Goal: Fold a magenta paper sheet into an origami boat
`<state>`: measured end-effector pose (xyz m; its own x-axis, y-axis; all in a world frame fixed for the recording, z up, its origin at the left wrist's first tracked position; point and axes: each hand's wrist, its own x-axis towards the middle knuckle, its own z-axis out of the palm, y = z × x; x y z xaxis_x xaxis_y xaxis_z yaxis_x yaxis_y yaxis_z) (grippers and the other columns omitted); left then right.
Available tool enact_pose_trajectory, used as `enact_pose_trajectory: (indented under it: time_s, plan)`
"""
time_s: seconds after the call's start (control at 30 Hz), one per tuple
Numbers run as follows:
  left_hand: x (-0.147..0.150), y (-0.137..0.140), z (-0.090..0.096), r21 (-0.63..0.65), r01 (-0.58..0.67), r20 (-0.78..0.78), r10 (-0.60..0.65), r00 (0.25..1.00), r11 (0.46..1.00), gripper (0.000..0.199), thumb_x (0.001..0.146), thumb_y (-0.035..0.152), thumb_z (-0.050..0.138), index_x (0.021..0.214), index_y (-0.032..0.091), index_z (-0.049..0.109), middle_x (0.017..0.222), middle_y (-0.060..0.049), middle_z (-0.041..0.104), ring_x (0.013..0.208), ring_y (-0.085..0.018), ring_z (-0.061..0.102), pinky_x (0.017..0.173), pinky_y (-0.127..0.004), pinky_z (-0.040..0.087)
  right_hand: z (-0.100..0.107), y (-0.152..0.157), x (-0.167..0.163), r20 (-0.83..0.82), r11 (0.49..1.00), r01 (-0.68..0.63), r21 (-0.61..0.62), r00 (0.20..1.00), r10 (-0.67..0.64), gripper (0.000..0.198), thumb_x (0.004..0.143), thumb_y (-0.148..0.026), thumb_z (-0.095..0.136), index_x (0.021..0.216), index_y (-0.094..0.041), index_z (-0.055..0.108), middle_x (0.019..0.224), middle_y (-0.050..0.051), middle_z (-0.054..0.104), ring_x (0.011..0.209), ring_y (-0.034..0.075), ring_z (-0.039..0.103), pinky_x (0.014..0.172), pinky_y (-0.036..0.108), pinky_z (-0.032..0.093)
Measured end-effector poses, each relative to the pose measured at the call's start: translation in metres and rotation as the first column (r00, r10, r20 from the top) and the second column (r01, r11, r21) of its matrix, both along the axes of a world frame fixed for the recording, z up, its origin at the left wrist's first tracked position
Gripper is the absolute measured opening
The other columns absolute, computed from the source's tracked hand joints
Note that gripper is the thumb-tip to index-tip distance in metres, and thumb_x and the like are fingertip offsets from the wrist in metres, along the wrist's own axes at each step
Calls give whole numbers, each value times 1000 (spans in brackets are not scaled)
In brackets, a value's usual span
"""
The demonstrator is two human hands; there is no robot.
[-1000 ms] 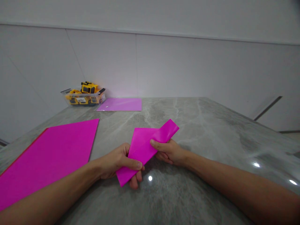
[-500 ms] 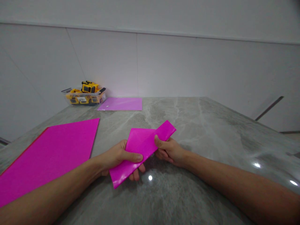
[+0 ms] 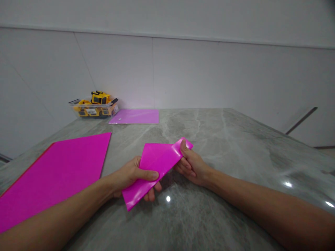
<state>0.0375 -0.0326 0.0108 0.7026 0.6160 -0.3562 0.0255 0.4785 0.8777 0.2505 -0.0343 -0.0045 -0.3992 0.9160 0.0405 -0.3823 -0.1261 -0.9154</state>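
Observation:
A folded sheet of glossy magenta paper (image 3: 159, 157) is held above the table between my two hands. It has a slanted folded band along its near edge. My left hand (image 3: 134, 177) grips the lower left part, thumb on top and fingers underneath. At the upper right end, my right hand (image 3: 192, 164) pinches the band, its thumb near the tip and its fingers curled below. To the left a large magenta sheet or stack (image 3: 62, 167) with a red edge lies flat, partly covered by my left forearm.
At the back left of the grey marbled table (image 3: 222, 209) stands a clear plastic box (image 3: 96, 111) of yellow toy vehicles (image 3: 101, 98). Beside it lies a flat lilac packet (image 3: 138, 116). A pale wall (image 3: 188, 76) rises behind the table.
My right thumb has slid up and right along the folded band toward its end, and that end now tilts and catches light. The left hand keeps its hold almost unmoved.

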Motion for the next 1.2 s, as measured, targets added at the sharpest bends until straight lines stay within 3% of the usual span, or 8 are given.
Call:
enact_pose_trajectory:
  time_s: [0.17,0.33,0.43,0.67,0.97,1.2]
  plan:
    - [-4,3,1,-39,15,0,-15,1000,999,27,66,29,82,79,11,66,64,-8,74,45,-18,68,40,-22,56,-1,-1,0,42,1000,6,-13,999,-5,81,77,-84,35,27,-21,30,20,-5,20,21,4,20,33,23,18]
    - [-4,4,0,-45,4,4,-4,1000,999,26,68,27,81,80,11,67,65,-8,75,45,-18,69,41,-22,57,-1,2,3,49,973,210,97,975,-215,80,76,-82,44,27,-20,31,23,-5,21,23,4,21,34,22,14]
    - [-3,3,0,-36,-8,19,9,1000,999,24,69,27,81,81,10,68,65,-8,75,45,-18,69,40,-22,57,0,6,5,15,958,269,99,962,-272,80,76,-80,48,27,-20,30,23,-5,21,23,4,21,35,22,15]
    - [-4,3,1,-51,4,35,-3,999,999,26,67,27,81,80,9,69,63,-9,74,44,-19,68,38,-21,56,4,7,8,-17,984,177,32,984,-176,78,84,-75,43,30,-20,33,23,-5,22,25,5,23,37,24,17]
    - [-3,2,-4,-71,-42,26,44,999,997,23,68,25,80,81,10,67,66,-9,75,46,-19,69,38,-20,55,2,2,4,46,959,262,112,962,-268,71,70,-76,61,37,-21,32,26,-7,25,28,4,22,40,25,12]
    - [-3,2,-2,-78,-42,41,45,998,996,26,67,25,81,83,11,65,65,-9,75,46,-19,69,38,-20,55,3,3,5,16,972,223,77,974,-225,75,81,-79,41,34,-21,34,25,-6,23,26,5,21,38,24,16]
